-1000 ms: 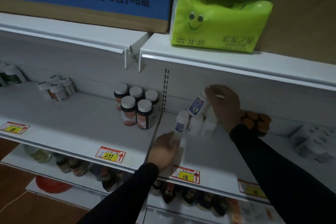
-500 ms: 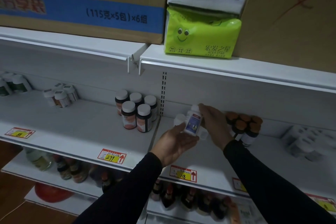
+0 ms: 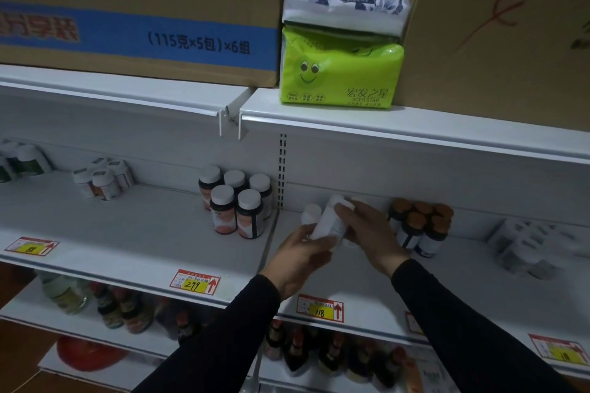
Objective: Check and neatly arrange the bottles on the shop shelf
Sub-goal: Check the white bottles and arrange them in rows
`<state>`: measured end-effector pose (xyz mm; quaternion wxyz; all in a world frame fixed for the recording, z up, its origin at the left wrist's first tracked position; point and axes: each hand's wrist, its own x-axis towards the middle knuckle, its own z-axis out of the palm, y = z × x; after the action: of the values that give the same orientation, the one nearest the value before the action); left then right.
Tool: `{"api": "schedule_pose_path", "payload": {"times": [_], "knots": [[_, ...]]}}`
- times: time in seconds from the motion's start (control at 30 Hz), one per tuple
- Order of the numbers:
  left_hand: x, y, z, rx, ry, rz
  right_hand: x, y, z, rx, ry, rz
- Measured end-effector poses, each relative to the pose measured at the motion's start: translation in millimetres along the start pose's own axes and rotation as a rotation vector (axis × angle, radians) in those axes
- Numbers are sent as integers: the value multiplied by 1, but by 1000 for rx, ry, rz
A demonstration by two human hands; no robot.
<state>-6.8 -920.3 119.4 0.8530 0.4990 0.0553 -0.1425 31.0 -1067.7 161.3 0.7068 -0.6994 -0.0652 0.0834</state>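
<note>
A small white bottle is tilted above the middle shelf, held between both hands. My left hand cups its lower end from below. My right hand grips its upper part, fingers over the cap. Just behind it stands another white bottle; any others in that cluster are hidden by my hands. To the left stand several dark bottles with white caps. On the right sit several bottles with orange caps.
Further white-capped bottles and green-labelled ones stand far left. White packs lie at the right. Price tags 299 and 118 mark the shelf edge. A green tissue pack and cardboard boxes sit above; sauce bottles fill the shelf below.
My right hand lifted the white bottle from the cluster and brought it down. My left hand rose from the shelf edge and took its lower end. The bottle's label has turned out of sight.
</note>
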Motion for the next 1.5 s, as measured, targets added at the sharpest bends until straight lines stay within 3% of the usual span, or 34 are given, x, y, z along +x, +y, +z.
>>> {"api": "schedule_pose_path", "payload": {"times": [0.13, 0.43, 0.67, 0.87, 1.0, 1.33, 1.5], "knots": [[0, 0, -1, -246, 8, -147, -1, 1, 1, 148, -8, 80], [5, -2, -3, 75, 67, 43, 2, 12, 0, -44, -70, 72], [-1, 2, -2, -140, -34, -69, 9, 19, -6, 136, -28, 126], [6, -8, 0, 164, 110, 98, 4, 16, -3, -5, -58, 109], [6, -11, 0, 252, 104, 157, 4, 19, -3, -48, -85, 83], [-1, -6, -1, 167, 52, 107, 5, 24, -6, 117, -11, 108], [-1, 1, 1, -55, 29, 43, 6, 21, -3, 139, 49, 217]]}}
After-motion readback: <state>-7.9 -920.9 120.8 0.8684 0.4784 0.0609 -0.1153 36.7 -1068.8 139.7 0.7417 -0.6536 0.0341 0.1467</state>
